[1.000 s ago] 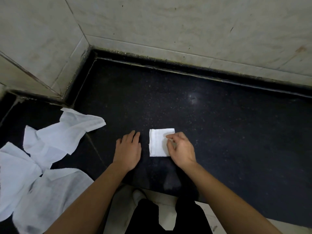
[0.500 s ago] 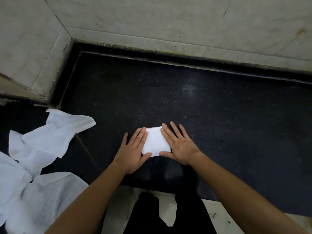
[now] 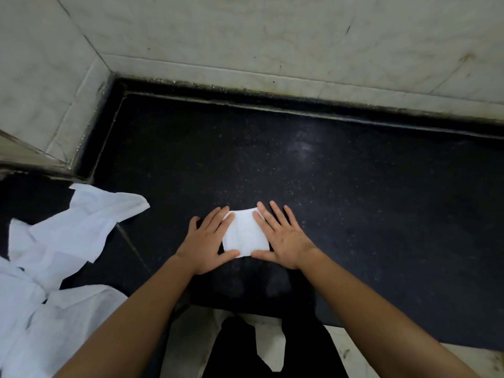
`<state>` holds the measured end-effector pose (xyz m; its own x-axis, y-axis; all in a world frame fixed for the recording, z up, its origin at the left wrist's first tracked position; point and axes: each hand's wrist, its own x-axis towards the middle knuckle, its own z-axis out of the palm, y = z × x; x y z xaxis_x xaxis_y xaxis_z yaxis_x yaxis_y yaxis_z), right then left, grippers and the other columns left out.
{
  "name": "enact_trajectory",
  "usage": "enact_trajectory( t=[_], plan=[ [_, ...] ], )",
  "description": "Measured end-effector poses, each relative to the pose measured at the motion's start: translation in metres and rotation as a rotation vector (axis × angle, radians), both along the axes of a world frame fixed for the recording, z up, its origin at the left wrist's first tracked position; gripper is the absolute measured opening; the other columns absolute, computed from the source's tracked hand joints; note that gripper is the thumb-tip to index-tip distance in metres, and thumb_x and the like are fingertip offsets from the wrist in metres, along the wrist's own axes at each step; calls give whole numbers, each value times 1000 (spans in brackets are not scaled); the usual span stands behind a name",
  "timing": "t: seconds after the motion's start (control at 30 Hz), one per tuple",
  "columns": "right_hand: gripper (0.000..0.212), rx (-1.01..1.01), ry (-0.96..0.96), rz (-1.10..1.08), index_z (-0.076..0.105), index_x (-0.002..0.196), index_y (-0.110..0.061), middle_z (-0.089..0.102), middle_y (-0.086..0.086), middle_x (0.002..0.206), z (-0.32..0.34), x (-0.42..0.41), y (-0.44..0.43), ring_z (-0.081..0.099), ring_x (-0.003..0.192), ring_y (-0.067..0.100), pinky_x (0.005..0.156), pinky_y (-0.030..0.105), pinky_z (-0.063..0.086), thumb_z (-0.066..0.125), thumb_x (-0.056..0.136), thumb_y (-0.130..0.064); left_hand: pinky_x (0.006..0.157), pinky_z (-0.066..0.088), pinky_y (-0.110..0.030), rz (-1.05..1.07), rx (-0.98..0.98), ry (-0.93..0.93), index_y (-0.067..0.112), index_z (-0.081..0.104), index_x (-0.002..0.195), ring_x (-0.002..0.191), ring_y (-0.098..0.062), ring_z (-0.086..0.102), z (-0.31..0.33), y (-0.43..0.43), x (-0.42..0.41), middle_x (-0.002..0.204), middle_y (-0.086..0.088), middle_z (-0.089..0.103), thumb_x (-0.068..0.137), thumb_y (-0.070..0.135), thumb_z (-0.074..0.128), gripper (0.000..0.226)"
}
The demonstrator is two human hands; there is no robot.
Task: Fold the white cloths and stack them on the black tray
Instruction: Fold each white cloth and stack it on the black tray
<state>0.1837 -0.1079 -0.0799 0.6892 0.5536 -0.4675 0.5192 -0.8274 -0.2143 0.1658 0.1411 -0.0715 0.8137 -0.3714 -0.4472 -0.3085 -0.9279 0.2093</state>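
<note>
Black stone counter [image 3: 354, 200] stretched wide rightward, tiled wall [image 3: 272, 50] at its back edge. Your left hand [image 3: 207, 241] and right hand [image 3: 283, 241] pressed flat, fingers straight, on either side of the folded white cloth [image 3: 245, 236]; loose cloths [image 3: 68, 233] heaped far left.

left hand [image 3: 206, 242]: bare, five fingers and thumb side in view, nails look short and plain
right hand [image 3: 285, 242]: bare, same build, short plain nails, knuckles and tendon lines faintly visible
left forearm [image 3: 131, 320]: bare from wrist down to the bottom-left frame edge; upper arm out of frame
right forearm [image 3: 381, 309]: bare from wrist to the bottom-right frame edge; upper arm out of frame
black trousers [image 3: 234, 350]: matte dark fabric at bottom centre, reads as two legs with a pale gap between; too dark to tell weave, seams or cut
optics: wide-angle lens makes both forearms look thicker toward the frame edges
</note>
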Motion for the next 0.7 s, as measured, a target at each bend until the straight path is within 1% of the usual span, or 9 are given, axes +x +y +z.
enact_trajectory(
  t=[0.1,0.17,0.23,0.33,0.4,0.5,0.57,0.63,0.7],
  plan=[
    [113,166,61,-238,-2,160,-21,-9,7,167,14,-10,-6,-8,154,27,124,48,0,47,80,-83,117,17,-47,103,-53,-42,22,16,156,148,-20,13,11,-6,-4,163,1,14,79,79,47,101],
    [97,192,17,-363,17,159,-21,21,9,160,23,-19,-7,21,146,27,120,44,17,47,85,-77,115,21,-45,198,-78,-59,20,16,156,144,-21,22,16,-11,-15,159,0,25,78,81,45,103],
    [74,196,-35,-464,38,151,-21,44,6,141,26,-27,-5,42,129,24,111,39,30,44,94,-67,114,23,-44,316,-89,-75,16,15,156,141,-22,27,18,-15,-32,155,-2,32,83,80,34,99],
    [50,243,58,-614,57,135,-25,52,1,125,28,-28,4,53,118,21,104,36,40,49,97,-56,112,28,-43,453,-69,-82,14,20,155,138,-22,35,23,-20,-53,149,-5,43,86,76,17,93],
    [35,254,105,-655,64,120,-27,52,-1,117,29,-25,10,56,111,20,99,34,45,56,93,-48,112,31,-44,540,-73,-66,14,24,153,135,-23,40,22,-21,-60,142,-6,52,93,69,22,82],
    [18,282,165,-700,65,101,-27,52,-5,106,33,-19,19,58,101,17,86,29,47,64,88,-39,108,35,-46,588,-62,-41,15,20,153,124,-23,49,21,-15,-58,123,-5,64,96,60,34,74],
    [9,315,194,-705,62,94,-29,52,-7,103,35,-16,23,57,95,13,80,26,44,65,87,-33,109,34,-48,571,-75,-32,16,18,154,127,-25,45,25,-12,-49,131,-7,58,95,54,45,75],
    [6,355,221,-685,60,92,-30,53,-9,101,37,-14,22,55,92,10,78,25,42,65,88,-31,114,28,-49,550,-129,14,18,14,156,140,-28,30,32,-13,-35,150,-8,39,91,48,57,84],
    [7,409,248,-627,59,91,-32,54,-10,100,42,-13,18,55,91,9,79,24,43,66,89,-30,116,21,-49,480,-164,95,22,9,157,148,-29,13,38,-16,-17,159,-8,21,86,45,66,94]
  ],
)
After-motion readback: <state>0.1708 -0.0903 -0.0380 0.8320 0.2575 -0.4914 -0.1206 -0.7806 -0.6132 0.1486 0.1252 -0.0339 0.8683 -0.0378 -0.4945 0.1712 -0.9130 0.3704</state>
